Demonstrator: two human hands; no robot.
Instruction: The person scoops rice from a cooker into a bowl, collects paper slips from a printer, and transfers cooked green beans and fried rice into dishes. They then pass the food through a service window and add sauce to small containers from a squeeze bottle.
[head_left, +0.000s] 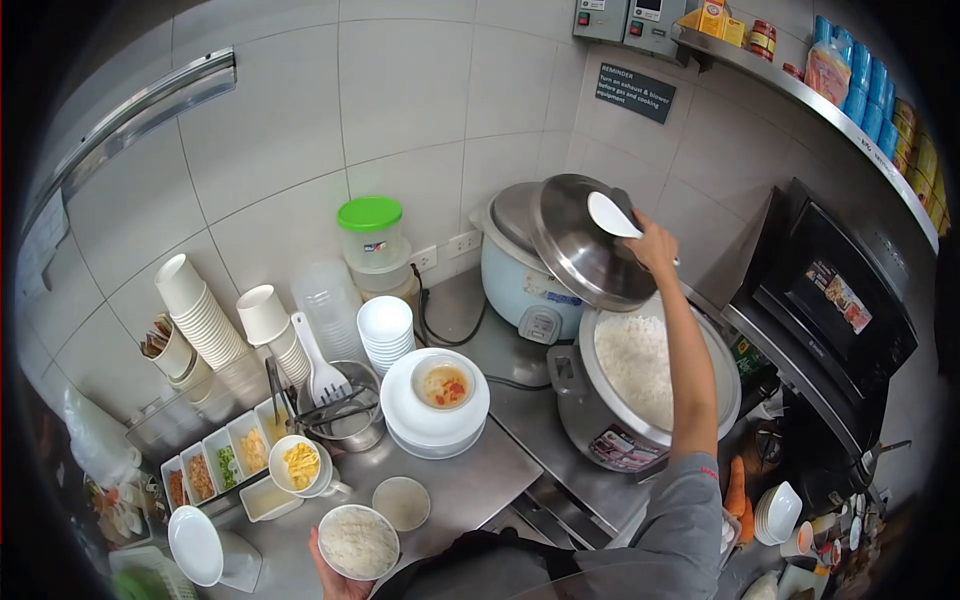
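My left hand (335, 575) is wrapped round the side of a white bowl of rice (358, 543) at the bottom of the view. Up on the right, my right hand (655, 247) grips a steel pot lid (575, 248) near its dark knob, along with a white rice paddle (612, 216). The lid is tilted above a large rice cooker (590, 400), whose cooked rice (635, 365) shows. Beside the bowl of rice stands a smaller bowl (402, 503) with pale contents. My right fingers partly hide the paddle's handle.
A closed blue rice cooker (520, 280) stands behind. Stacked white plates (400, 400) bear a bowl of reddish sauce. Topping containers (225, 460), a cup of yellow pieces (300, 466), a steel utensil pot (355, 425) and stacked paper cups (210, 320) line the left. A shelf (800, 95) overhangs the right.
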